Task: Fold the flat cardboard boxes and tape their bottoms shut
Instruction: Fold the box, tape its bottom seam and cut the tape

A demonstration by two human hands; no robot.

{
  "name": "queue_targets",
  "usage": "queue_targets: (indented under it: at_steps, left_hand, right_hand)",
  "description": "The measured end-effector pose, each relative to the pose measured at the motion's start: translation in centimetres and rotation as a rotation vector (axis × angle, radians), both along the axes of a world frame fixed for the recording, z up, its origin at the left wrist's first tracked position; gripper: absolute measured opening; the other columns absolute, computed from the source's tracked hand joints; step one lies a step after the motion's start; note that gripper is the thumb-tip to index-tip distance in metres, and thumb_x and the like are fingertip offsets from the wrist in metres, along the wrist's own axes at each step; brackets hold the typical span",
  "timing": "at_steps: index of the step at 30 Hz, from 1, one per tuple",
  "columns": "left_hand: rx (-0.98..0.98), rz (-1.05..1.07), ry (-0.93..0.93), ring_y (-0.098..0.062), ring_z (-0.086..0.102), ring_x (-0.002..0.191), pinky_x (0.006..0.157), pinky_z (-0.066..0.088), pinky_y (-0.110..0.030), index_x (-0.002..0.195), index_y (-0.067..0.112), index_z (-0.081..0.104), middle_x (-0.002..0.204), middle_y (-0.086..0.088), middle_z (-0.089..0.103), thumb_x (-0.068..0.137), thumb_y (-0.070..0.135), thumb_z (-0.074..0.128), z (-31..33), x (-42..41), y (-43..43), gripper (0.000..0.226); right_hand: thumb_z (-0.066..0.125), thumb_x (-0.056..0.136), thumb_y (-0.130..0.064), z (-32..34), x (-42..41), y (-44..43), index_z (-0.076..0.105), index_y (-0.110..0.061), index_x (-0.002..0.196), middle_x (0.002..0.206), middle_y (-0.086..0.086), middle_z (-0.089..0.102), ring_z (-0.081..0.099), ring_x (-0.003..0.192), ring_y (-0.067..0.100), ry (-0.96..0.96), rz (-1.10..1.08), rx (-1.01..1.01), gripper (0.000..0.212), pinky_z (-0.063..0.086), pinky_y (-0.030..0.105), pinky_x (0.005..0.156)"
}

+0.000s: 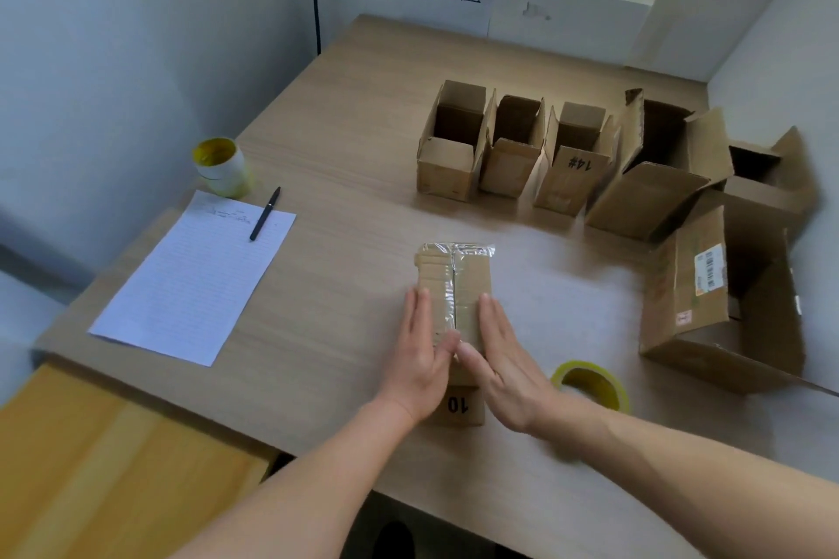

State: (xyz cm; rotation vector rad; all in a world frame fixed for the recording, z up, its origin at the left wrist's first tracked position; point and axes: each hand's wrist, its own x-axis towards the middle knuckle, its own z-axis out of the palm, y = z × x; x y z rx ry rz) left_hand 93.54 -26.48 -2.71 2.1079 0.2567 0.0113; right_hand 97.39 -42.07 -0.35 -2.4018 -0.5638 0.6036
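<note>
A small cardboard box [458,277] marked "10" stands upside down near the table's front edge, its bottom flaps closed under a strip of clear tape. My left hand [424,354] lies flat on the left flap with straight fingers. My right hand [499,363] presses flat on the right flap, and the thumbs meet over the taped seam. A roll of clear tape with a yellow core [592,384] lies on the table just right of my right wrist.
Several folded open boxes [560,159] stand in a row at the back right, with bigger ones [690,286] on the right. A lined paper sheet [195,272] with a black pen [264,213] lies at the left, two stacked tape rolls [220,166] behind it. A wooden board [113,468] sits lower left.
</note>
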Motion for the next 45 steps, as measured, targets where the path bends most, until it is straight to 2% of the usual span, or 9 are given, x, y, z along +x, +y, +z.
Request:
queue_targets:
  at_steps: [3,5,9,13,23,28,34,39,45]
  left_hand:
    - [-0.079,0.188,-0.005,-0.012,0.024,0.147,0.112,0.018,-0.014,0.157,0.019,0.015,0.163,0.002,0.022,0.103,0.031,0.045,0.1,0.2,-1.3,0.063]
    - [-0.028,0.174,-0.045,-0.009,0.029,0.144,0.111,0.023,-0.013,0.156,0.02,0.023,0.161,-0.001,0.027,0.1,0.044,0.044,-0.3,0.2,-1.3,0.064]
    - [0.138,-0.045,-0.051,-0.017,0.034,0.141,0.109,0.032,-0.025,0.15,0.03,0.037,0.158,-0.001,0.021,0.085,0.07,0.03,-0.9,0.3,0.2,0.077]
    - [0.261,-0.185,-0.017,-0.019,0.023,0.145,0.114,0.025,-0.029,0.153,0.032,0.03,0.158,-0.003,0.013,0.078,0.08,0.028,-1.2,0.5,1.7,0.089]
    - [0.211,-0.077,-0.142,-0.019,0.046,0.127,0.103,0.043,-0.031,0.138,0.028,0.051,0.141,0.0,0.035,0.092,0.056,0.039,-2.2,0.6,1.6,0.055]
    - [0.195,0.005,-0.091,-0.016,0.047,0.119,0.101,0.036,-0.024,0.138,0.016,0.041,0.126,0.005,0.039,0.08,0.067,0.043,-0.1,2.0,2.8,0.078]
    - [0.283,0.054,0.021,-0.025,0.017,0.149,0.119,0.023,-0.037,0.157,0.024,0.007,0.162,-0.006,-0.002,0.097,0.049,0.048,2.0,7.5,2.3,0.076]
    - [0.37,-0.044,0.154,-0.037,0.04,0.135,0.107,0.037,-0.044,0.155,0.021,0.01,0.159,-0.009,0.007,0.101,0.04,0.04,1.5,9.5,1.3,0.065]
    - [0.285,0.044,0.148,-0.033,0.044,0.131,0.103,0.037,-0.04,0.152,0.018,0.017,0.156,-0.006,0.02,0.101,0.038,0.046,1.5,9.6,0.8,0.062]
  right_hand:
    - [0.023,0.093,-0.069,-1.4,-0.1,0.4,-0.007,-0.025,0.158,0.155,-0.015,0.006,0.004,0.138,-0.008,-0.087,-0.057,0.058,0.084,0.002,0.009,0.111]
    - [0.027,0.089,-0.072,-1.8,0.1,0.0,0.006,-0.032,0.157,0.14,-0.017,0.018,0.019,0.124,-0.009,-0.136,-0.032,0.104,0.082,0.017,0.012,0.106]
    - [0.029,0.085,-0.078,-2.2,1.4,-1.0,0.015,-0.033,0.154,0.13,-0.009,0.025,0.037,0.116,0.007,-0.15,0.082,0.08,0.083,0.032,0.019,0.098]
    - [0.021,0.08,-0.088,-2.3,3.1,-2.0,0.02,-0.025,0.153,0.123,0.0,0.036,0.054,0.101,0.024,-0.197,0.217,-0.03,0.096,0.041,0.027,0.085]
    - [0.013,0.079,-0.09,-2.4,5.2,-2.2,0.03,-0.02,0.15,0.119,0.004,0.043,0.056,0.096,0.029,-0.238,0.328,-0.112,0.101,0.045,0.036,0.083]
    - [0.016,0.079,-0.083,0.0,6.3,-2.8,0.019,-0.035,0.149,0.129,-0.005,0.05,0.053,0.09,0.014,-0.233,0.224,-0.1,0.085,0.042,0.032,0.086]
    - [0.027,0.092,-0.071,1.5,9.3,0.7,-0.007,-0.038,0.155,0.136,0.012,0.048,0.052,0.12,0.036,-0.224,-0.087,-0.133,0.078,0.044,0.045,0.096]
    - [0.033,0.1,-0.053,0.5,10.5,3.0,0.026,-0.022,0.138,0.12,0.021,0.059,0.054,0.111,0.039,-0.101,-0.105,-0.113,0.05,0.038,0.04,0.08]
    - [0.029,0.103,-0.049,0.1,10.2,3.4,0.022,-0.02,0.143,0.126,0.017,0.061,0.057,0.111,0.039,-0.07,-0.144,-0.128,0.05,0.039,0.041,0.082]
